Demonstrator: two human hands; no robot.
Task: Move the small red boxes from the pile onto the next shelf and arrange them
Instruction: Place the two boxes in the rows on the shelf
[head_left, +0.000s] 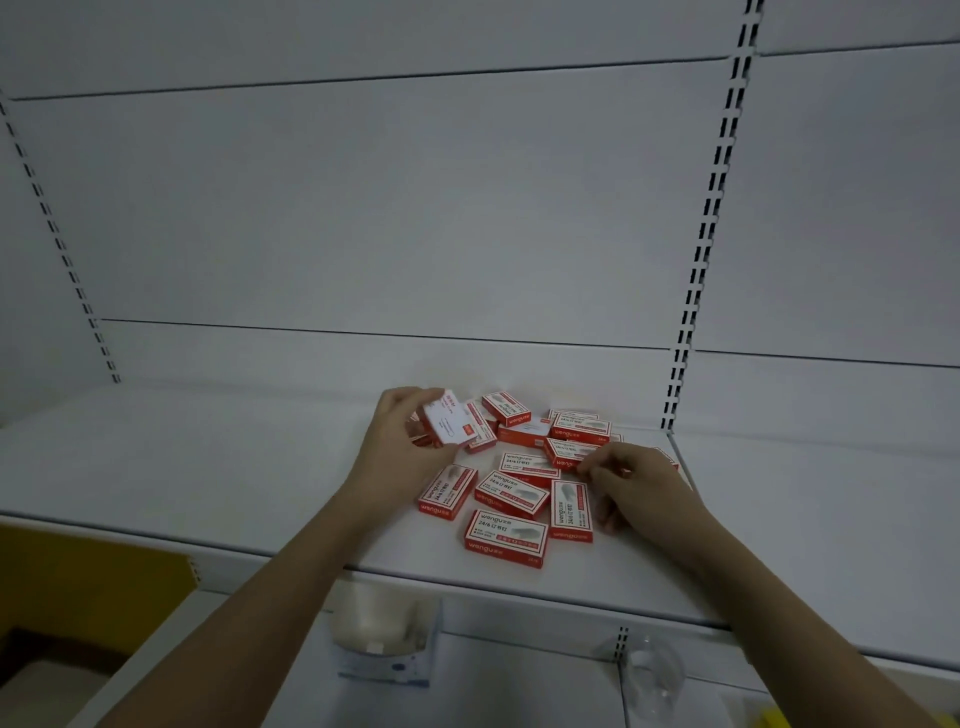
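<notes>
Several small red and white boxes (511, 493) lie in a loose pile on a white shelf (208, 457), near its right end. My left hand (395, 447) holds a few boxes (449, 423) stacked together, raised a little above the pile's left side. My right hand (634, 483) rests at the pile's right edge with curled fingers touching a box (569, 454); whether it grips that box is unclear. The neighbouring shelf (831, 493) begins just right of the pile, past the slotted upright (696, 291).
White back panels rise behind both shelves. Below the shelf's front edge sit a plastic-wrapped pack (384, 639) and a clear object (654, 670) on a lower shelf. A yellow panel (88, 582) stands at the lower left.
</notes>
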